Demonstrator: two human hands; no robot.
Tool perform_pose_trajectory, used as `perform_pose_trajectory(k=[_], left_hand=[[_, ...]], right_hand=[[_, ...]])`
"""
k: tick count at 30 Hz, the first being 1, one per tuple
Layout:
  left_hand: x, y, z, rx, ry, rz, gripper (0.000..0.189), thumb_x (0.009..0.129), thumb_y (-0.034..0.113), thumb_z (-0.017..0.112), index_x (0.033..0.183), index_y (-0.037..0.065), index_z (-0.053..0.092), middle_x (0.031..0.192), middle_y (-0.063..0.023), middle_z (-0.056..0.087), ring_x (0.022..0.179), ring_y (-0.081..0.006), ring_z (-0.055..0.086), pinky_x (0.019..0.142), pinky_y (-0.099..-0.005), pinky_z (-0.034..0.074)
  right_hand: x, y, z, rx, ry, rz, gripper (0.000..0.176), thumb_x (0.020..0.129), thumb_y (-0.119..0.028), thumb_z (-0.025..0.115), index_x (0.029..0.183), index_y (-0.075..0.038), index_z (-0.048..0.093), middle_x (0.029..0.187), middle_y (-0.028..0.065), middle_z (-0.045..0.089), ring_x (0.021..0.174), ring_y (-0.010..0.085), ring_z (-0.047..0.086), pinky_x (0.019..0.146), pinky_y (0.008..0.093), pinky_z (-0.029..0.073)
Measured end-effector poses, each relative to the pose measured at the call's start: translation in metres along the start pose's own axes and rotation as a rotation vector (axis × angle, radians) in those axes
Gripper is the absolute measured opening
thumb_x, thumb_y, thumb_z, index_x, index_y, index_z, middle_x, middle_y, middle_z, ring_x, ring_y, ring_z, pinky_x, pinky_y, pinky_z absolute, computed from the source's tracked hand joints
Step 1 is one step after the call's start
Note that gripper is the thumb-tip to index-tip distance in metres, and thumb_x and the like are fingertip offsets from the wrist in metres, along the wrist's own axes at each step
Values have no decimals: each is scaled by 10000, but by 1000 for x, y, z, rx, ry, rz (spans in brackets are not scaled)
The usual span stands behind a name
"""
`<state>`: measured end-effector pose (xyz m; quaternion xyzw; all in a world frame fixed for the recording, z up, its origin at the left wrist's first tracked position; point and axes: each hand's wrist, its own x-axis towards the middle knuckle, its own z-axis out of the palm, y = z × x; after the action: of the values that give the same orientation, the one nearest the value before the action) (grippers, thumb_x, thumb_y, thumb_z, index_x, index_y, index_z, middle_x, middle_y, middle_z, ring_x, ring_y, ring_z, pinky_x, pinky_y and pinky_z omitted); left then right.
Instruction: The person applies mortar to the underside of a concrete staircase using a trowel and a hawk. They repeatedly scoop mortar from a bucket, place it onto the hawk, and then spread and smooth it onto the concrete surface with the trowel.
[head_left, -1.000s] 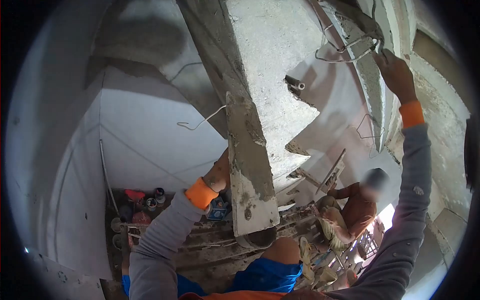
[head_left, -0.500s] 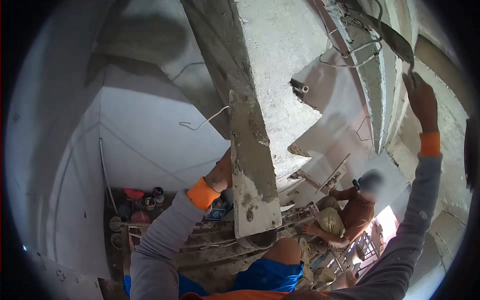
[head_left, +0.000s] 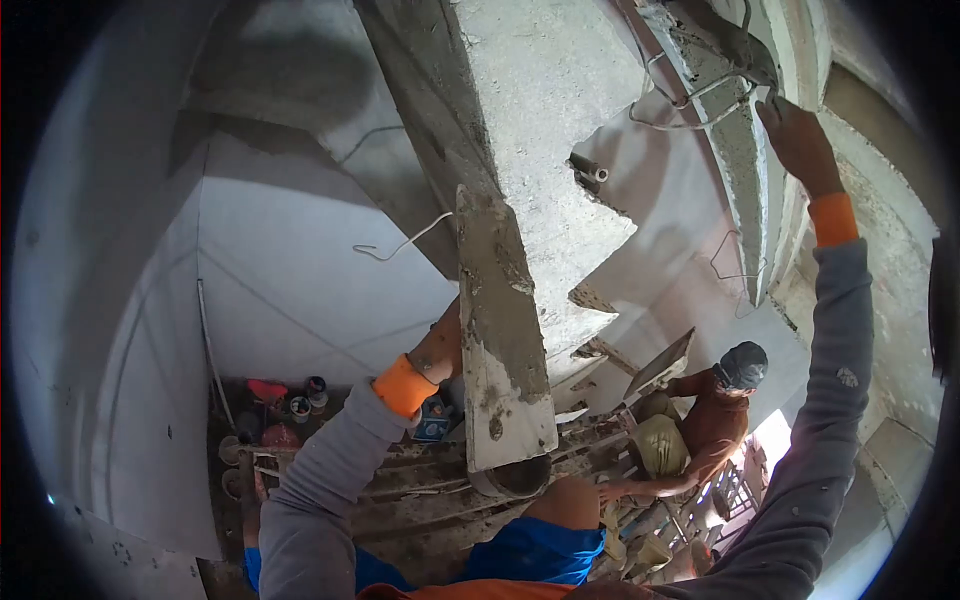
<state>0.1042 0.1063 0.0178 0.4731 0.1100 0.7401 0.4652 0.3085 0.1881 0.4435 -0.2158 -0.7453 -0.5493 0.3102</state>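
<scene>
My left hand [head_left: 443, 345] is wrapped round the long mortar board [head_left: 507, 418] from below; its fingers are hidden behind the board. Grey wet mortar [head_left: 492, 265] covers the board's upper part. High on the right, my right hand [head_left: 802, 148] is closed on the handle of a trowel [head_left: 738, 42], whose blade lies along a concrete edge [head_left: 690, 60]. Bent wire [head_left: 700, 95] sticks out just beside that blade. A pale concrete slab underside [head_left: 555, 110] with a jagged edge hangs close behind the board.
Lower right, a co-worker [head_left: 715, 430] sits with another board [head_left: 662, 362]. A bucket [head_left: 512, 476] stands on the planks [head_left: 430, 520] beneath my board. Several pots and a red item [head_left: 266, 390] are on the left. A short pipe [head_left: 590, 170] and a wire hook [head_left: 400, 245] jut out.
My right hand and the trowel have moved left and upward along the concrete. The co-worker has shifted, leaning an arm down, and their board has tilted. My left hand stays nearly still.
</scene>
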Motion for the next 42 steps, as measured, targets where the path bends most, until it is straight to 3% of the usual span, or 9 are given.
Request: perform_pose_trajectory(k=[9,24,27,30,31,35,40,41,42], left_hand=[[9,-22,-29,333,-89,178,493,883,91,554,1314,51,319,1230,-71,465,1108,-142,465,925,-306,431],[5,-8,-21,226,-224,208,459,925,154,485,1335,76,294,1262,-98,454,1126,-212,495,925,-369,458],[16,-25,-29,-155,-351,257,458,928,165,481,1336,74,293,1255,-99,459,1118,-212,501,921,-370,461],[12,-23,-25,-169,-163,63,451,919,170,507,1317,69,322,1227,-89,479,1097,-188,507,908,-353,465],[13,-25,-28,-69,-165,108,452,914,170,517,1312,67,330,1219,-84,484,1088,-180,509,904,-346,465],[13,-26,-34,65,-99,113,460,899,162,545,1301,57,348,1201,-69,495,1062,-157,511,897,-321,462],[6,-26,-44,156,-7,63,435,903,156,532,1288,41,365,1203,-71,500,1049,-156,514,891,-303,460],[5,-30,-49,149,21,45,435,902,156,532,1287,40,366,1202,-72,501,1048,-155,515,891,-303,460],[4,-31,-52,141,39,45,436,901,157,533,1287,39,367,1200,-72,503,1048,-155,515,890,-303,460]], right_hand=[[-49,-1,-30,-167,89,45,347,900,-332,460,1003,-18,564,858,245,608,821,399,583,714,468,463],[-3,-26,-25,-304,112,13,354,895,-372,455,985,-49,566,841,201,613,838,369,591,711,468,468],[-15,-32,-41,-164,177,81,363,889,-385,464,1010,-59,567,851,203,612,834,378,589,713,472,467],[-30,4,-35,-450,295,-317,346,897,-357,473,1030,-48,557,850,210,612,810,398,583,703,463,469],[-37,0,-35,-241,250,-28,249,906,-261,486,1030,-59,563,882,181,610,768,374,595,657,433,481],[-69,41,-18,-329,372,-214,170,900,-176,504,1009,-60,563,876,160,590,708,353,589,608,418,477],[-126,45,30,124,355,137,166,900,-153,506,1004,-37,564,915,146,589,696,343,590,585,399,470],[-141,45,47,-164,462,0,201,906,-207,508,985,-32,570,796,188,580,694,377,569,583,405,450],[-153,37,57,201,302,310,254,908,-262,506,961,-26,581,691,218,546,685,398,555,581,411,428]])
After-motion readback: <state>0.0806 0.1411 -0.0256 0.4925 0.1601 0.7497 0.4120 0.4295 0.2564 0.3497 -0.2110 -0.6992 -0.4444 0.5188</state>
